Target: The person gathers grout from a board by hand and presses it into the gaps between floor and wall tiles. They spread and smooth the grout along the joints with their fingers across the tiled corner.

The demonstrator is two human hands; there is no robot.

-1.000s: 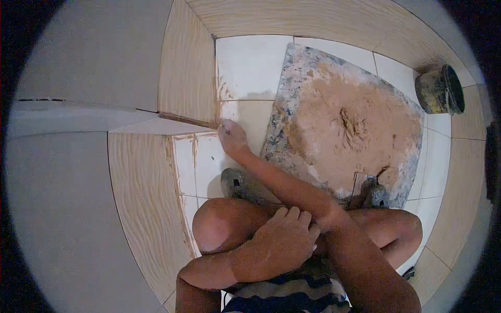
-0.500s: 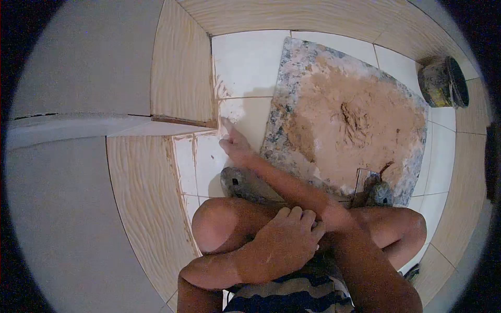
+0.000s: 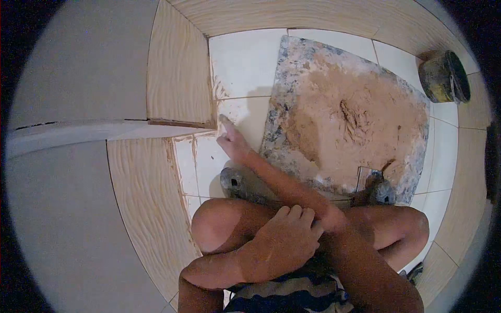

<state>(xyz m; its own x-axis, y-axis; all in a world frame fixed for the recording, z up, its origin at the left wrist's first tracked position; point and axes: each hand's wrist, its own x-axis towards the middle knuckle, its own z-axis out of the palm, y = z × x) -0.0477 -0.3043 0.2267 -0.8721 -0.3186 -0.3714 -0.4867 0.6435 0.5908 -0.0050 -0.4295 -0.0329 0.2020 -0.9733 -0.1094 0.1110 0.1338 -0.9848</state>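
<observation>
My right hand [image 3: 235, 143] reaches to the corner where the wood-patterned wall tile meets the white floor tile [image 3: 248, 65]. Its index finger points forward and touches the joint by the corner; the other fingers are curled, and anything in them is too small to make out. Brown paste [image 3: 216, 86] is smeared along that joint. My left hand [image 3: 287, 232] lies over my lap against my right forearm, fingers bent inward, their inner side hidden. Brown paste [image 3: 360, 120] covers a speckled stone slab [image 3: 279, 68] in front of me, and a flat metal trowel [image 3: 367, 180] lies at its near edge.
A dirty black bucket [image 3: 438, 81] stands at the right by the wall. Wood-patterned tiles [image 3: 180, 68] line the wall base, with a projecting ledge [image 3: 180, 124] at the left. My shoes [image 3: 235, 182] rest near the slab. Paste streaks mark the joints on the left.
The view has shifted slightly. My right hand stays at the corner joint with its finger posture barely altered, and my left hand keeps its place.
</observation>
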